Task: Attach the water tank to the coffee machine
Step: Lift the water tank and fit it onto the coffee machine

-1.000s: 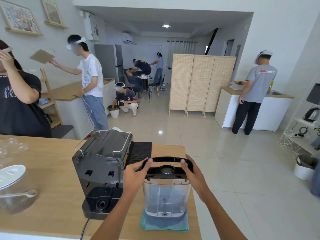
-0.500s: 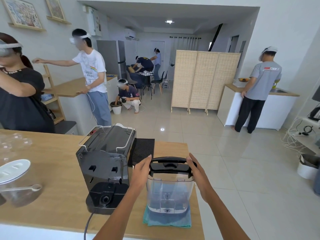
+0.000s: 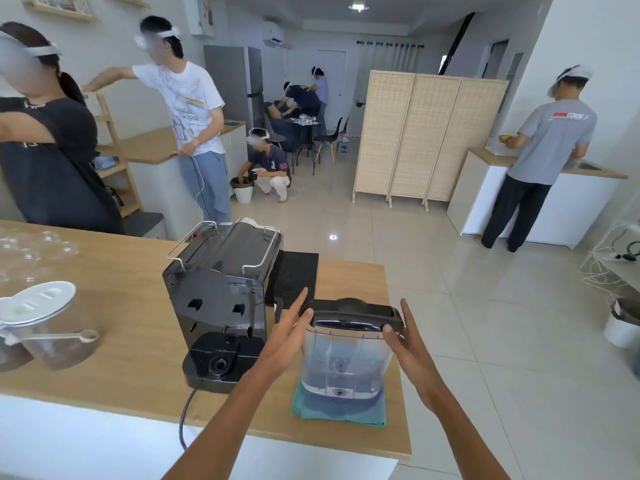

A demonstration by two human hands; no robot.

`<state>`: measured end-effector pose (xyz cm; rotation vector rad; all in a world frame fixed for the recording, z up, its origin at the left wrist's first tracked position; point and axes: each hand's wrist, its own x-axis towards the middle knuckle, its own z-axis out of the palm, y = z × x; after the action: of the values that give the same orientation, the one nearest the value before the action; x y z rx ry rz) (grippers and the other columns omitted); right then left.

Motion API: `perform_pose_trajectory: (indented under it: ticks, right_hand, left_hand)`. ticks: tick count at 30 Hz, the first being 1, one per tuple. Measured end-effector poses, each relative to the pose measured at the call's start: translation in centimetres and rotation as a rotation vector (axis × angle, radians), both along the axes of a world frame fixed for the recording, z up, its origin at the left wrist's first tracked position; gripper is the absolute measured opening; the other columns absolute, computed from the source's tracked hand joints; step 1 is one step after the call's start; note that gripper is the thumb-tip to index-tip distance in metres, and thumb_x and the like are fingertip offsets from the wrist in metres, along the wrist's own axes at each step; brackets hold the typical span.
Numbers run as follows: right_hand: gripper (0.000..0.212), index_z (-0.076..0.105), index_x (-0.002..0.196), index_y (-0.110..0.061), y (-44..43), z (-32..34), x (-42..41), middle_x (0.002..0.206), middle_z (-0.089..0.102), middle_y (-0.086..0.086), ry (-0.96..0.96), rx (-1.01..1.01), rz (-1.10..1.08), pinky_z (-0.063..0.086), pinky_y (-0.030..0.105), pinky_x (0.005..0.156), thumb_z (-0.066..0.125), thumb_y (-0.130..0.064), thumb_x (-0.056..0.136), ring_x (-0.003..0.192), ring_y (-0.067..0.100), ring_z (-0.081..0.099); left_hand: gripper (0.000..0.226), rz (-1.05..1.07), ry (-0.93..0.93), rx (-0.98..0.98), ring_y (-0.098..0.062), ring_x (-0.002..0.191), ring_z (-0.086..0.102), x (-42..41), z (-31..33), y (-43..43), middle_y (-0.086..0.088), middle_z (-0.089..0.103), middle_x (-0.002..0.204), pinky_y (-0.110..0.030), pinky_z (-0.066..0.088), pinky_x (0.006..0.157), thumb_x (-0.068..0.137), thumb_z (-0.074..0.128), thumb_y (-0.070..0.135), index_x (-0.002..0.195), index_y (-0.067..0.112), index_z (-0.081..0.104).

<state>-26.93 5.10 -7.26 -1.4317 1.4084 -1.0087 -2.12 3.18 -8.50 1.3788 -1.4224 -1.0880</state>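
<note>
Our left hand (image 3: 289, 336) and right hand (image 3: 403, 344) flank the water tank (image 3: 346, 355), fingers extended, palms against its sides. We see the tank upright on a teal cloth (image 3: 341, 410), just beside the coffee machine (image 3: 221, 299), unattached, on the wooden counter (image 3: 114, 358).

left hand (image 3: 289, 336), right hand (image 3: 408, 344) extended, fingers straight, seemingly ungripped.

Clear plastic water tank (image 3: 346, 358), black lid, seen on folded teal cloth (image 3: 341, 412); glossy black coffee machine (image 3: 221, 299); light wood-grain bench (image 3: 114, 327).
</note>
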Motion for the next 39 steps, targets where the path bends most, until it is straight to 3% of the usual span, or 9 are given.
perform_pose_trajectory:
  ticks: [4, 7, 11, 15, 22, 25, 32, 37, 39]
  right_hand:
    - [0.085, 0.003, 0.156, -0.044, -0.1, -0.1, -0.3, 0.152, 0.029, -0.021, 0.010, -0.006, 0.039, 0.035, 0.043, 0.113, 0.054, -0.049, 0.088, 0.141, 0.015, 0.035]
    - [0.088, 0.004, 0.157, -0.044, -0.1, -0.5, -0.6, 0.137, 0.032, -0.034, 0.009, -0.009, 0.054, 0.037, 0.037, 0.111, 0.059, -0.045, 0.088, 0.131, 0.005, 0.037]
    - [0.087, 0.008, 0.156, -0.045, -0.5, -1.0, -0.6, 0.134, 0.032, -0.044, 0.012, -0.031, 0.057, 0.038, 0.025, 0.105, 0.061, -0.044, 0.088, 0.124, -0.005, 0.041]
    - [0.097, 0.010, 0.152, -0.050, -1.0, -1.9, -1.2, 0.124, 0.040, -0.061, 0.063, -0.069, 0.086, 0.038, 0.000, 0.093, 0.072, -0.042, 0.079, 0.115, -0.024, 0.047]
    - [0.110, 0.016, 0.153, -0.046, -1.8, -2.8, -1.4, 0.137, 0.047, -0.037, 0.098, -0.127, 0.088, 0.041, 0.001, 0.089, 0.085, -0.035, 0.067, 0.114, -0.025, 0.050]
    - [0.106, 0.020, 0.149, -0.047, -1.9, -3.0, -1.5, 0.140, 0.048, -0.027, 0.071, -0.150, 0.085, 0.040, 0.001, 0.092, 0.084, -0.029, 0.067, 0.115, -0.025, 0.050]
    - [0.109, 0.027, 0.153, -0.045, -1.3, -1.7, -0.7, 0.138, 0.055, -0.030, 0.034, -0.202, 0.102, 0.042, 0.022, 0.106, 0.088, -0.034, 0.062, 0.122, -0.013, 0.054]
    - [0.106, 0.028, 0.144, -0.058, 0.0, 0.7, 1.3, 0.130, 0.052, -0.039, 0.013, -0.273, 0.114, 0.039, 0.005, 0.098, 0.088, -0.032, 0.061, 0.111, -0.022, 0.055]
    - [0.106, 0.028, 0.145, -0.057, 0.6, 1.7, 2.7, 0.121, 0.054, -0.048, 0.016, -0.302, 0.128, 0.037, 0.001, 0.096, 0.088, -0.033, 0.060, 0.108, -0.025, 0.053]
  left_hand:
    - [0.051, -0.020, -0.058, -0.053, 0.024, 0.100, 0.041, 0.1, -0.7, 0.2, 0.027, 0.045, 0.109, -0.025, 0.032, 0.104, 0.104, 0.037, 0.046, 0.151, 0.057, 0.021]
    - [0.052, 0.005, -0.103, -0.060, 0.016, 0.072, 0.040, -0.1, -1.2, 0.2, 0.026, 0.027, 0.084, -0.010, 0.034, 0.077, 0.103, 0.040, 0.047, 0.147, 0.064, 0.019]
    - [0.072, -0.032, -0.167, -0.073, -0.002, 0.099, 0.060, -0.1, -0.9, 0.5, 0.017, 0.057, 0.103, -0.021, 0.042, 0.087, 0.089, 0.052, 0.067, 0.145, 0.069, 0.006]
    - [0.113, -0.079, -0.285, -0.050, -0.024, 0.136, 0.046, -0.1, -0.4, 0.5, -0.002, 0.046, 0.153, -0.044, 0.040, 0.111, 0.065, 0.075, 0.074, 0.144, 0.069, -0.006]
    - [0.118, -0.049, -0.263, -0.068, -0.024, 0.136, 0.044, -0.3, -1.1, -0.4, -0.001, 0.048, 0.150, -0.037, 0.038, 0.107, 0.061, 0.081, 0.066, 0.146, 0.067, 0.000]
    - [0.116, -0.065, -0.192, -0.061, -0.015, 0.116, 0.047, 0.0, -1.8, -0.6, 0.006, 0.051, 0.121, -0.036, 0.041, 0.101, 0.058, 0.080, 0.072, 0.147, 0.067, 0.005]
    - [0.113, -0.034, -0.152, -0.115, -0.009, 0.075, 0.043, 1.4, -0.9, 0.6, 0.020, 0.034, 0.098, -0.032, 0.046, 0.089, 0.059, 0.080, 0.070, 0.147, 0.067, 0.009]
    - [0.115, 0.011, -0.133, -0.229, 0.006, 0.078, 0.035, 3.6, 1.0, 3.0, 0.028, 0.032, 0.091, -0.029, 0.040, 0.081, 0.061, 0.080, 0.067, 0.151, 0.059, 0.010]
    - [0.113, 0.047, -0.137, -0.261, 0.008, 0.086, 0.043, 4.9, 1.8, 4.1, 0.034, 0.038, 0.101, -0.024, 0.044, 0.093, 0.066, 0.082, 0.054, 0.153, 0.056, 0.009]
